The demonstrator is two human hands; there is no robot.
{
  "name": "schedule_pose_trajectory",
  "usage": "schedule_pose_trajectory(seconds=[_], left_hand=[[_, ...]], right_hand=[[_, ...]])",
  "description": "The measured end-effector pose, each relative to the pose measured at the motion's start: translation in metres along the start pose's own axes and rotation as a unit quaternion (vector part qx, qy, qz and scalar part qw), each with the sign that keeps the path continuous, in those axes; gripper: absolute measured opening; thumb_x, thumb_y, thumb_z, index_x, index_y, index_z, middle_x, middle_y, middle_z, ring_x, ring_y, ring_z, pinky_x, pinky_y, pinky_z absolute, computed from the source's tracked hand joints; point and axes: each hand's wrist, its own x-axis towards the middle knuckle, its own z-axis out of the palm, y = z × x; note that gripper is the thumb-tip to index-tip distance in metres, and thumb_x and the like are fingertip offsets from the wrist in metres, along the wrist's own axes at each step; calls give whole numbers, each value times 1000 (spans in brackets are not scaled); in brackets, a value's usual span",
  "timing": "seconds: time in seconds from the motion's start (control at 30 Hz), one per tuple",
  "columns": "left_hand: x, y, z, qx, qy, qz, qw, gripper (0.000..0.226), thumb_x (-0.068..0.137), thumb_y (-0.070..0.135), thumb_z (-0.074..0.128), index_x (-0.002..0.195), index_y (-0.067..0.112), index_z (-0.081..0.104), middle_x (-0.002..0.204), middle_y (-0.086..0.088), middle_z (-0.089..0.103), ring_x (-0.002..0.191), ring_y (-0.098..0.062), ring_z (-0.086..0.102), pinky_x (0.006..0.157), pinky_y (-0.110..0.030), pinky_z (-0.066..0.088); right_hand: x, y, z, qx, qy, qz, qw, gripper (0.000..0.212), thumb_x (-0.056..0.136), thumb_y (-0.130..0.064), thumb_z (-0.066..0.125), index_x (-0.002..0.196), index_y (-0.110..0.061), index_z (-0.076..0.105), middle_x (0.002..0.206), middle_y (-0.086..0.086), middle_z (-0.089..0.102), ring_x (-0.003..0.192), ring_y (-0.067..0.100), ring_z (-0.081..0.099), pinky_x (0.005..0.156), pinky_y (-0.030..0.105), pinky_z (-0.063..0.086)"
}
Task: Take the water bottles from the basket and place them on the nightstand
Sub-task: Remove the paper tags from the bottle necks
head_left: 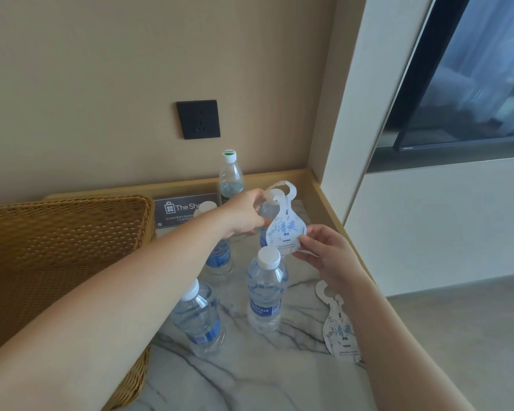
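Five bottles: upright on the marble nightstand top (238, 378), all capped.
Basket (57, 262): woven wicker, at the far left, touching the nightstand's left side; its inside shows no bottle.
Near-left bottle (198, 318): blue label, white cap, just beside the basket's corner.
Mid-left bottle (218, 259): mostly hidden behind the left forearm.
Sign (184, 210): dark card reading "The Sho…", against the back ledge.
Green-cap bottle (230, 176): at the back, below the black wall socket (198, 119).
Left hand (244, 215): fingers closed on the hoop end of a white paper neck tag (284, 223).
Back-right bottle (264, 229): largely hidden behind the hand and tag.
Front-centre bottle (266, 292): Aquafina label, standing free.
Right hand (324, 256): pinches the tag's lower edge between thumb and fingers.
Second tag (337, 327): lies flat near the nightstand's right rim.
Television (472, 84): far right, on the wall.
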Motion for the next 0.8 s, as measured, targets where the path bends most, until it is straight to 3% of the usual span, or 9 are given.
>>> schedule_pose_trajectory(seconds=[0.17, 0.3, 0.4, 0.57, 0.8], left_hand=[[2, -2, 2, 32, 24, -16, 999, 59, 85, -13, 49, 132, 24, 46, 139, -3, 45, 110, -20, 47, 61, -27, 57], [3, -1, 4, 52, 30, -14, 998, 53, 85, -2, 62, 130, 21, 46, 126, -3, 48, 103, -23, 52, 67, -33, 59], [3, -2, 4, 51, 32, -5, 998, 57, 82, 17, 74, 131, 21, 45, 113, 3, 48, 99, -23, 58, 72, -37, 60], [5, -3, 5, 104, 26, 13, 994, 44, 83, 20, 73, 117, 22, 45, 95, -5, 52, 94, -30, 63, 75, -49, 59], [8, -5, 4, 84, 22, 28, 996, 37, 85, 19, 71, 107, 23, 42, 87, 3, 41, 88, -20, 58, 68, -35, 60]], right_hand=[[-6, -25, 7, 26, -15, -59, 998, 13, 91, 0, 57, 86, -10, 63, 88, 7, 73, 78, 17, 70, 68, 28, 58], [-14, -33, 10, 22, 12, -90, 996, 15, 90, 0, 58, 83, -12, 63, 97, 9, 73, 86, 23, 71, 66, 27, 58], [-29, -19, 2, 41, 58, -78, 994, 19, 90, 1, 57, 82, -14, 65, 91, 8, 73, 82, 21, 71, 65, 27, 57], [-57, 16, -12, 18, 154, -19, 988, 12, 91, 0, 57, 89, -10, 64, 89, 9, 73, 73, 19, 70, 60, 27, 56], [-92, 58, -17, -136, 290, 29, 947, 14, 89, -5, 63, 87, -18, 67, 83, 3, 74, 74, 17, 72, 57, 24, 56]])
